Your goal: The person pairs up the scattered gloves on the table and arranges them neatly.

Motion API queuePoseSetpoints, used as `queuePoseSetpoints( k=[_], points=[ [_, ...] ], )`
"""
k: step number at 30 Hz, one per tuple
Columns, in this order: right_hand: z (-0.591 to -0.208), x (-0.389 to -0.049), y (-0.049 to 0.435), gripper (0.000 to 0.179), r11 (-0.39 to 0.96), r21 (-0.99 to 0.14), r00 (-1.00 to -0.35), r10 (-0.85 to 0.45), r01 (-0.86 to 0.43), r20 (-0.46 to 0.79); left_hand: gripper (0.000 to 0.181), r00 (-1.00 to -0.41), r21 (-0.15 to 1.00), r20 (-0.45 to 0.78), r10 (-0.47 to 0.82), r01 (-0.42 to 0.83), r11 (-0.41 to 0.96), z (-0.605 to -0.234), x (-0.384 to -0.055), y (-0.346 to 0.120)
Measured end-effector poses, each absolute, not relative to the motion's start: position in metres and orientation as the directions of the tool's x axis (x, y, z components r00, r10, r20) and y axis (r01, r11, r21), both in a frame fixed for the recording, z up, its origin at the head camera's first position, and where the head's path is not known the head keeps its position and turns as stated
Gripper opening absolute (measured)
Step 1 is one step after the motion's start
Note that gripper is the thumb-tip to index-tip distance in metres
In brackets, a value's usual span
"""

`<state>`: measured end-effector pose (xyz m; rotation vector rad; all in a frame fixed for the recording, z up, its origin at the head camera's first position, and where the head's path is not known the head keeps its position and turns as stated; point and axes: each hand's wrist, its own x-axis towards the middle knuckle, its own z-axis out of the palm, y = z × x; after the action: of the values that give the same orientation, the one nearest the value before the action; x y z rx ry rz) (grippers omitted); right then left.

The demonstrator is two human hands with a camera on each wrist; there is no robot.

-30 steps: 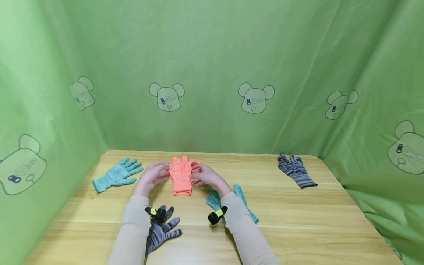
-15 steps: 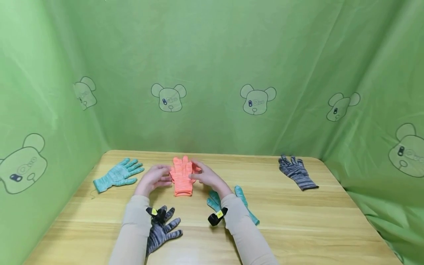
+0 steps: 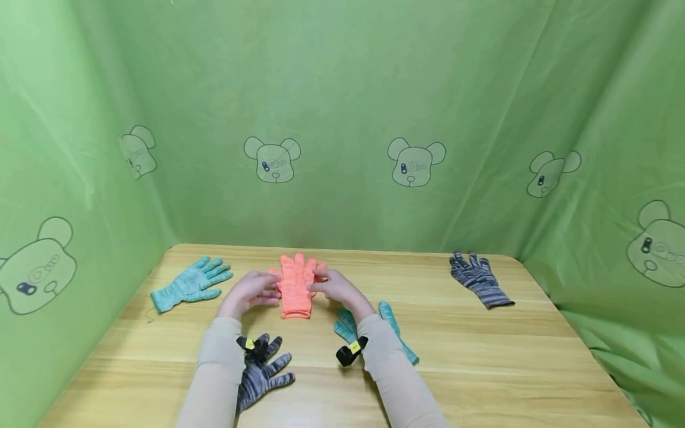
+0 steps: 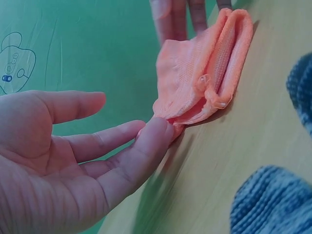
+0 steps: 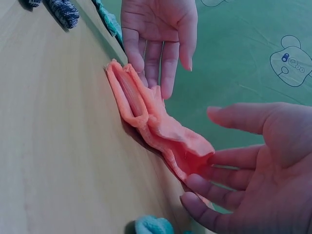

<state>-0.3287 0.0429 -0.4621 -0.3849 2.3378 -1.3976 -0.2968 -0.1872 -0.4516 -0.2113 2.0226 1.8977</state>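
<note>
An orange knit glove (image 3: 296,288) lies on the table with its cuff toward me. More orange fingers show at its sides, seemingly from a second glove underneath. My left hand (image 3: 254,290) is at its left edge, fingertips touching the fabric and thumb apart in the left wrist view. On the other side, my right hand (image 3: 337,286) has its fingers against the orange edge, thumb raised clear in the right wrist view. The folded cuff (image 4: 222,63) stands slightly open toward the left wrist camera. Neither hand pinches the fabric.
A teal glove (image 3: 189,284) lies at the far left, another teal glove (image 3: 393,324) partly under the right forearm. A dark striped glove (image 3: 262,377) is beside the left forearm, another dark striped glove (image 3: 478,279) at the far right. Green curtains (image 3: 342,208) surround the wooden table (image 3: 481,368).
My right hand has shifted slightly toward me, uncovering orange fingertips at the upper right. The left hand has moved a little to the right, and the upper glove looks spread flatter.
</note>
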Motion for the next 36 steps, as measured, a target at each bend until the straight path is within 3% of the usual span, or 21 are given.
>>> queuePoseSetpoints(
  k=[7,19,36],
  points=[
    [-0.4624,-0.3285,0.0438,0.062,0.520,-0.854,-0.893,-0.396,-0.025,-0.214,0.042,-0.925,0.932,-0.360,0.123,-0.350,0.096,-0.4530,-0.2974,-0.1880],
    [-0.4555,-0.3297,0.0481,0.046,0.440,-0.898,-0.878,-0.421,0.023,-0.229,0.041,-0.919,0.926,-0.369,0.136,-0.351,0.140,-0.4519,-0.2966,-0.1871],
    [-0.4551,-0.3284,0.0468,0.036,0.474,-0.879,-0.874,-0.403,0.053,-0.271,0.038,-0.912,0.919,-0.387,0.134,-0.371,0.134,-0.4540,-0.2955,-0.1843]
  ],
)
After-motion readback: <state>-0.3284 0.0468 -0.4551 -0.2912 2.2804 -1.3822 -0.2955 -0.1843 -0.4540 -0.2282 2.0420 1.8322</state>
